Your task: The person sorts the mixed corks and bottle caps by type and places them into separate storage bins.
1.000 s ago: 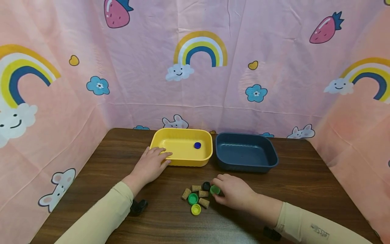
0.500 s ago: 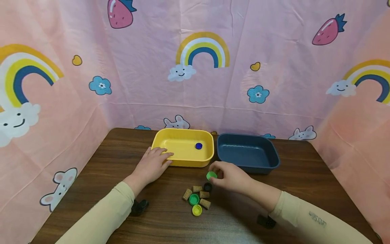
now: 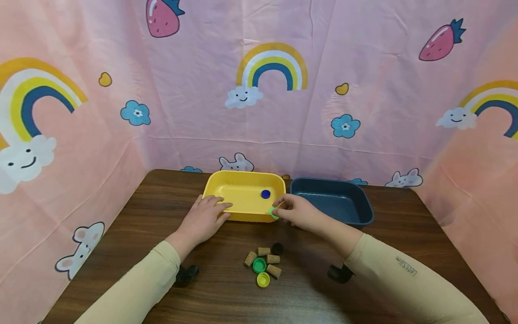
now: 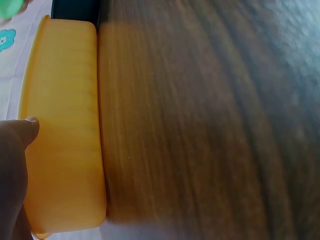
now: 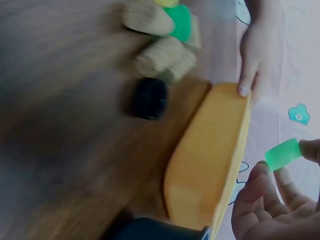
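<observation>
My right hand pinches a light green bottle cap between thumb and fingertips, over the front right rim of a yellow bin. Inside that bin lies a dark blue bottle cap. At the bin's front left corner my left hand grips the rim, its fingers reaching over the edge and its thumb against the outer wall. Nearer to me lie several corks, a green cap, a yellow cap and a black cap.
A dark blue bin stands to the right of the yellow one, behind my right forearm. Both are on a dark wooden table, with a patterned pink cloth hanging behind and at the sides.
My right hand has lifted the light green cap from beside the black cap and carried it away from me to the yellow bin's rim. The left hand has stayed on its corner.
</observation>
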`<state>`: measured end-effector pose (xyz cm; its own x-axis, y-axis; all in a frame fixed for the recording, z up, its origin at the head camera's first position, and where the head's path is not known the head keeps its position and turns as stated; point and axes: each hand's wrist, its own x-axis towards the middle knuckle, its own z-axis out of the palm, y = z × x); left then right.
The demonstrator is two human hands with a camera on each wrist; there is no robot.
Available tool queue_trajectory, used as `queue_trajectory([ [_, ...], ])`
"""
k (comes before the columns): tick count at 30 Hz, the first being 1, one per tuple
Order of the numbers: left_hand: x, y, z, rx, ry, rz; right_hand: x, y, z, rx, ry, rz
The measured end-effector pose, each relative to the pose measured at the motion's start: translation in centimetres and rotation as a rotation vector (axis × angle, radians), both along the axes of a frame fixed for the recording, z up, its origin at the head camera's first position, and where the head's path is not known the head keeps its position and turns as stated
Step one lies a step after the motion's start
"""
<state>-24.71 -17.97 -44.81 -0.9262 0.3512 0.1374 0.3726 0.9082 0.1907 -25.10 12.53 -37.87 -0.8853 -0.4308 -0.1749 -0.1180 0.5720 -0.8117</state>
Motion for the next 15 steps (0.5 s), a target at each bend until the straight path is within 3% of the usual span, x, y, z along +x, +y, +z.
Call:
queue_trajectory([
  [10, 0.0, -0.1, 0.0, -0.017, -0.016, 0.000, -3.9, -2.7, 1.0, -0.129, -0.185, -0.100],
  [15, 0.0, -0.2, 0.0, -0.023, -0.017, 0.002, -4.8, -3.9, 0.8, -0.115, -0.187, -0.108],
])
